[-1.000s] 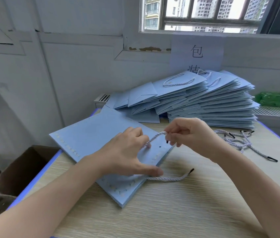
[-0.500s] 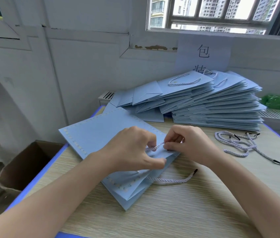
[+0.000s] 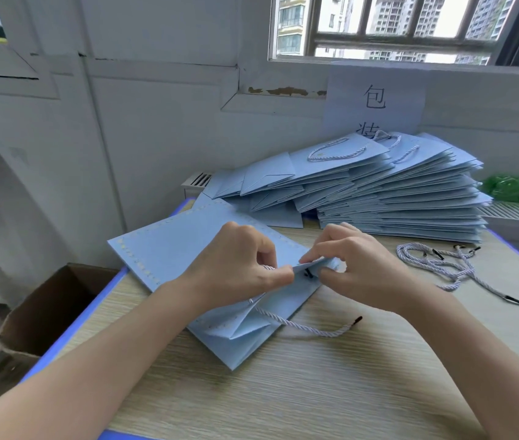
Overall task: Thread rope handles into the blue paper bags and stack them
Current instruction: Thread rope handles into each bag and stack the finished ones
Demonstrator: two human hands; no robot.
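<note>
Blue paper bag (image 3: 169,249), flat and matte with a dotted border, lies on the wood-grain table (image 3: 315,392). The left hand (image 3: 235,268) pinches the twisted white rope handle (image 3: 309,328) (black-tipped) at the bag's raised top edge; the right hand (image 3: 356,268) pinches that edge. Finished bags (image 3: 394,198) are stacked behind, loose ropes (image 3: 442,265) beside them. What the cardboard box (image 3: 51,309) contains is unclear.

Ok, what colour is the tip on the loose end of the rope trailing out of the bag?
Black, on the rope's loose end, seen in the head view.
</note>
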